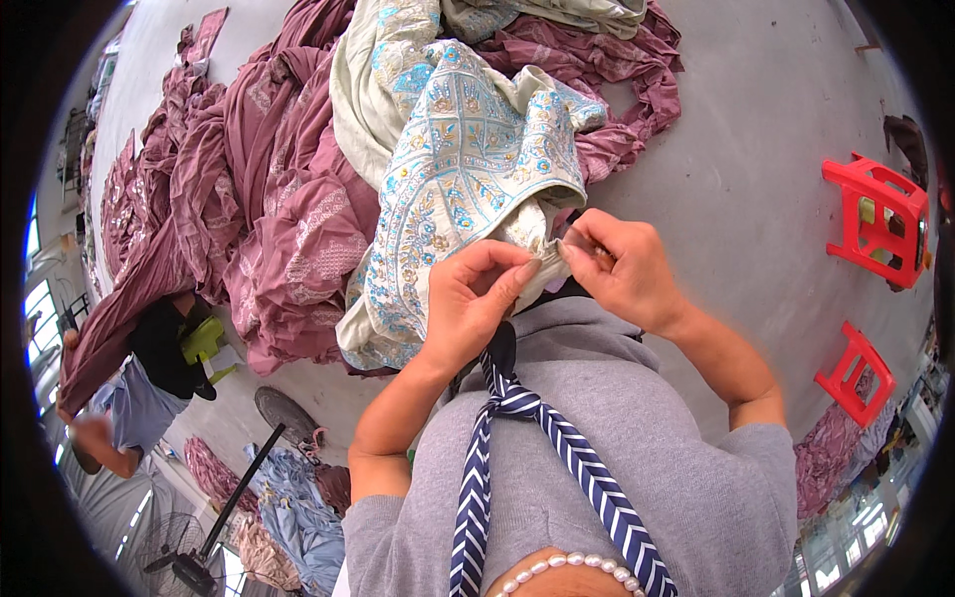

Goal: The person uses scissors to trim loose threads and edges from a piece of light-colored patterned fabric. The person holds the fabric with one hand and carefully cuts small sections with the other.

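Clearly embroidered cloth [473, 149]: probably soft, limp, weighty; best taken by near edge.
Left hand [471, 303]: pinching that edge.
Right hand [625, 271]: apparently pinching it too.

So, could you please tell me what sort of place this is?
Probably a garment workshop: pink cloth lies in large heaps, an embroidered cloth is being handled in front, and another person at left holds some pink cloth.

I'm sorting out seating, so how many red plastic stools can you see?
2. The upper red stool is on the right side of the picture; the lower red stool is below it, also near the right edge. Others may be hidden or out of view.
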A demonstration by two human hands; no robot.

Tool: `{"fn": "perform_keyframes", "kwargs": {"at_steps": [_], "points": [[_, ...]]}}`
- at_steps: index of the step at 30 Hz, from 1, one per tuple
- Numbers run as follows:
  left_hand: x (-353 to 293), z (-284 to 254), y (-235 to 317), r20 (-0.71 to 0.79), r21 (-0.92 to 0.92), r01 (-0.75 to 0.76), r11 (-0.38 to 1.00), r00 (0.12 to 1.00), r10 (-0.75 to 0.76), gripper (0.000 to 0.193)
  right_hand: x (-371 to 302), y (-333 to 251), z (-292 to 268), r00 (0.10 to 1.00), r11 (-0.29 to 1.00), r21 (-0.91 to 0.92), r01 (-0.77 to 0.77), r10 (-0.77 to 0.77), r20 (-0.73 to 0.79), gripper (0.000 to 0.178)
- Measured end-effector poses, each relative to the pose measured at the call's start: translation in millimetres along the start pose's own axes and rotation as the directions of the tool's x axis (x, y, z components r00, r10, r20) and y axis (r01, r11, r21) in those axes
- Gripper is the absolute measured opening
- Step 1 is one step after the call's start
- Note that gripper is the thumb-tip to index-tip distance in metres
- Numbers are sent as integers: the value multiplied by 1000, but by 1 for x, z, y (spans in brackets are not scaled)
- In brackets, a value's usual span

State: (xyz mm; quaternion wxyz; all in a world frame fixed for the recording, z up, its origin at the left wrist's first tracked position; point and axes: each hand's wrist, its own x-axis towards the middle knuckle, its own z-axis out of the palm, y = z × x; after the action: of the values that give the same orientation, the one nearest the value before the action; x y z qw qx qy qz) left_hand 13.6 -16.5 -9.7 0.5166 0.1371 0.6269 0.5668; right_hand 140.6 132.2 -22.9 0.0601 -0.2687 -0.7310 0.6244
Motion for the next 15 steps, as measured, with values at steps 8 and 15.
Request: {"fn": "perform_keyframes", "kwargs": {"at_steps": [8, 15], "points": [[11, 0, 8, 25, 337, -47, 940, 999, 41, 18, -6, -3, 4, 999, 995, 91, -41, 39, 28, 8], [15, 1, 15, 173, 528, -261, 808, 965, 199, 8, -18, 4, 12, 990, 990, 17, 139, -138, -30, 9]]}}
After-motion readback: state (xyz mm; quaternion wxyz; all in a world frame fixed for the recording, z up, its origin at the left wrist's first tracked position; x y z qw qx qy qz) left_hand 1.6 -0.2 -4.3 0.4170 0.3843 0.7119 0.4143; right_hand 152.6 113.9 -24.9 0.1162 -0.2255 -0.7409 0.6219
